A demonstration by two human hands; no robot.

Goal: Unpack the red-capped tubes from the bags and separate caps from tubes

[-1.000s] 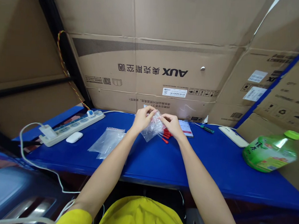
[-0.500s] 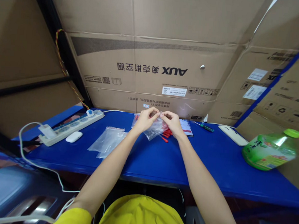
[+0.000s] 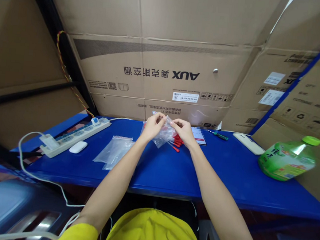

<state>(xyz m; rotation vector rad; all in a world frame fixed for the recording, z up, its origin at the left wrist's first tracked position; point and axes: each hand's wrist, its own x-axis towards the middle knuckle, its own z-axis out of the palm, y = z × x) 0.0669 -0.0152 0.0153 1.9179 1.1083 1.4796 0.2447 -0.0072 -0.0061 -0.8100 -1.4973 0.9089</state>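
Between my hands hangs a clear plastic zip bag (image 3: 160, 137), its top edge pinched on both sides. My left hand (image 3: 154, 125) has thumb and fingers closed on the left of the edge. On the right, my right hand (image 3: 183, 130) pinches the same edge. Several red-tipped sticks (image 3: 176, 143) lie on the blue table (image 3: 162, 171) just beneath, partly covered by the bag and my right hand. More flat clear bags (image 3: 114, 151) rest left of my left forearm. What lies behind my fingers is hidden.
At left are a white power strip (image 3: 76, 134) and a small white case (image 3: 78, 147). To the right lie a screwdriver (image 3: 219, 135), a white power bank (image 3: 248, 143) and a green bottle (image 3: 287, 158). A cardboard wall (image 3: 159, 54) stands behind the table.
My hands have moved slightly apart along the bag's top edge, so more of that edge shows between them. The view has shifted a little.
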